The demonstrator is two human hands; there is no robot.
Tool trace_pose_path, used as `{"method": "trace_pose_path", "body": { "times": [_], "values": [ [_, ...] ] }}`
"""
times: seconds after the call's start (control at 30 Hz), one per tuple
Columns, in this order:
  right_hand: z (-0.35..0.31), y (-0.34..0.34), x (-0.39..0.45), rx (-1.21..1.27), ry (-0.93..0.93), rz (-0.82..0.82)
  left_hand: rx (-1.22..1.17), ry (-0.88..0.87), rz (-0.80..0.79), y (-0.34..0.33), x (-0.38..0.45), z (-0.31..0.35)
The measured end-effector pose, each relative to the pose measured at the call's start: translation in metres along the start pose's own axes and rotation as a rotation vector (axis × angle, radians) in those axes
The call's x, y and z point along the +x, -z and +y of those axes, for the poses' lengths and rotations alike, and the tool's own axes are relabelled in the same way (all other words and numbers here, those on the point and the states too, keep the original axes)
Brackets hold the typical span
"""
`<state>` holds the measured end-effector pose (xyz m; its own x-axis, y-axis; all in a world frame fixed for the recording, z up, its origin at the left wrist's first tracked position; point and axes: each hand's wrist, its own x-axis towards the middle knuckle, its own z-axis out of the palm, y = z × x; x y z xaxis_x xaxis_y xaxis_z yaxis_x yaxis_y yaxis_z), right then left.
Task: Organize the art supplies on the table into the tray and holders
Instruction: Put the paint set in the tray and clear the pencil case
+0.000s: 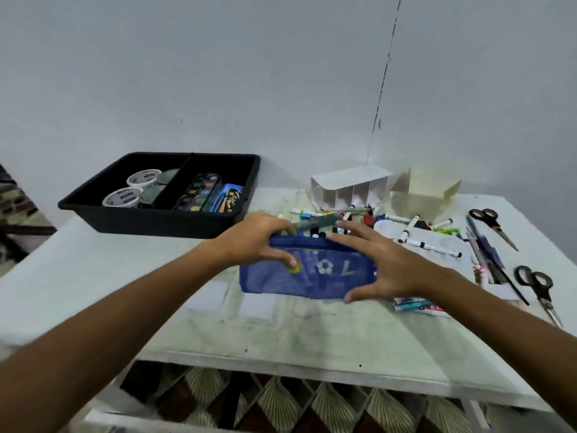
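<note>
A blue mesh pouch (315,273) lies flat in the middle of the table. My left hand (253,239) grips its upper left corner, thumb pressed on the front. My right hand (381,264) clasps the pouch's right end, fingers spread along the top edge and thumb at the bottom. A black tray (131,214) at the back left holds two white tubs (132,189), a paint palette (198,192) and a blue pack. A white divided holder (349,185) stands behind a heap of markers (359,214).
A cream open box (421,195) stands at the back right. A white lidded case (437,242) carries loose markers. Two black scissors (493,226) (540,289) and several pens (487,257) lie at the right edge. A tube (415,304) lies under my right wrist.
</note>
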<state>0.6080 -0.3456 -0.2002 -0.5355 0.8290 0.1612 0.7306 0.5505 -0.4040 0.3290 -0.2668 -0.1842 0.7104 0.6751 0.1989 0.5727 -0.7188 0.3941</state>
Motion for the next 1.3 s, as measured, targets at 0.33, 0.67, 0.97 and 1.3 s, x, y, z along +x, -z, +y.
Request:
{"method": "trace_pose_path", "body": {
  "times": [0.33,0.67,0.97,1.3],
  "values": [
    [-0.022,-0.012,0.015,0.798,-0.432,-0.153,-0.125,0.136,-0.118,-0.026,-0.028,0.01],
    [-0.016,-0.037,0.02,0.868,-0.497,-0.369,-0.176,0.17,-0.079,-0.037,-0.045,0.0],
    [-0.043,-0.069,0.051,1.316,-0.686,0.099,-0.313,0.476,0.65,-0.04,-0.097,-0.031],
    [-0.095,-0.099,0.084,1.444,-0.677,0.255,-1.026,0.547,0.462,-0.052,-0.11,0.001]
  ]
}}
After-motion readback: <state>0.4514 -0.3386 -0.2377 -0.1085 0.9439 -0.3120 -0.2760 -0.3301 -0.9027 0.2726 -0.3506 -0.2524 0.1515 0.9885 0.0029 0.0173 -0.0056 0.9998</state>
